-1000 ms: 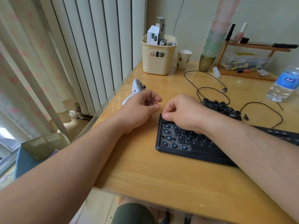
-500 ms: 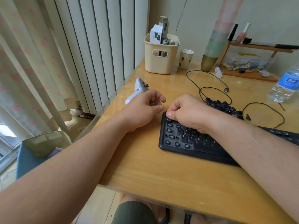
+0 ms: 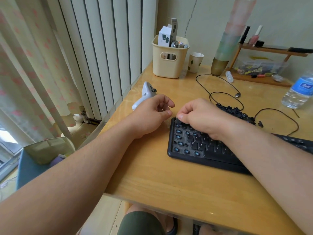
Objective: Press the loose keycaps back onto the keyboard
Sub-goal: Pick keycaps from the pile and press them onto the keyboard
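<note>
A person's right hand [image 3: 201, 114] curls over the far left corner of a black keyboard [image 3: 194, 148] on a wooden table [image 3: 169, 180], fingertips down on a keycap. The left hand [image 3: 152, 114] rests just beside it, loosely curled. Several switches sit bare along the keyboard's left edge; loose keycaps [image 3: 237, 112] lie heaped beyond.

Bare forearms, dark green shorts [image 3: 140, 223]

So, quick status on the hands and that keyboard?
Right hand pressing a keycap at the keyboard far-left corner. Left hand idle alongside, holding nothing. Loose keycaps piled behind. Nothing in the way.
</note>
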{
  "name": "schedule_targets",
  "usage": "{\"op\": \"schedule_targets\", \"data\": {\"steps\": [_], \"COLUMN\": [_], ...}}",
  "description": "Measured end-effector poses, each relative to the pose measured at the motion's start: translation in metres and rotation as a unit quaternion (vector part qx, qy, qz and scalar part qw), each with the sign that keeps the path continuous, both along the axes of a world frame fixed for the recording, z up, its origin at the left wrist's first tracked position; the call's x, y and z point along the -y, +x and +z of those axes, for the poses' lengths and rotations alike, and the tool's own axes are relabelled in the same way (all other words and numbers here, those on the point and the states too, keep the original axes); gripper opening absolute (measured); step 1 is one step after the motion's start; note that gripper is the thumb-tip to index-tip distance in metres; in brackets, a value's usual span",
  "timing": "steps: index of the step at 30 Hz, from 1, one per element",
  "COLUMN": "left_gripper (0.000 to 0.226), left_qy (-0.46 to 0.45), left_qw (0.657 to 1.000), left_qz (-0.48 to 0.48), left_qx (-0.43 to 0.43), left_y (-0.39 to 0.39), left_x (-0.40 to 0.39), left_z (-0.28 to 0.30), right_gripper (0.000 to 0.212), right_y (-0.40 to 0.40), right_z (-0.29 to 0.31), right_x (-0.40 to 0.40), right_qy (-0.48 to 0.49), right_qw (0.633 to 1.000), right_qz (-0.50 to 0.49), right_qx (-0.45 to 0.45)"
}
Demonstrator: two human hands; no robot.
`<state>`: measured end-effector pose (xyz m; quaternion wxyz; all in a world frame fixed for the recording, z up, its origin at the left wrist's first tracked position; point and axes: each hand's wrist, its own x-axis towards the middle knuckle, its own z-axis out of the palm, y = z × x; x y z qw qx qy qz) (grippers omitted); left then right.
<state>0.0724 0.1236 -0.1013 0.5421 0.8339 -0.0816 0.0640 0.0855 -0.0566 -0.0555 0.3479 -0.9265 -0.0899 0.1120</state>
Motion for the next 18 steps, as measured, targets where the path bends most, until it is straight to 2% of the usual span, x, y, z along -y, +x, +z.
{"op": "schedule_targets", "data": {"steps": [2,4,12,18], "left_gripper": [0.016,0.016,0.017,0.017], "left_qy": [0.004,0.003,-0.003,0.004], "left_qw": [1.000,1.000,1.000,1.000], "left_qz": [0.001,0.001,0.000,0.000], "left_qx": [-0.002,-0.004,-0.002,0.002], "left_y": [0.0002,0.0012,0.0011,0.0007], "left_x": [-0.0001,0.0004,-0.0002,0.0007], "left_z": [-0.0001,0.0001,-0.0014,-0.0003], "right_gripper": [0.014,0.012,0.009,0.008], "right_y": [0.0037,0.0039,-0.0020,0.0027], "right_z": [0.0040,0.0058,-0.0012,0.0009], "right_x": [0.0019,0.0016,-0.0029,-0.0009], "right_qy": [0.031,0.021,-0.058,-0.030], "right_qw": [0.999,0.999,0.998,1.000], "right_qz": [-0.014,-0.007,0.024,0.002], "right_qx": [-0.040,-0.048,0.016,-0.008]}}
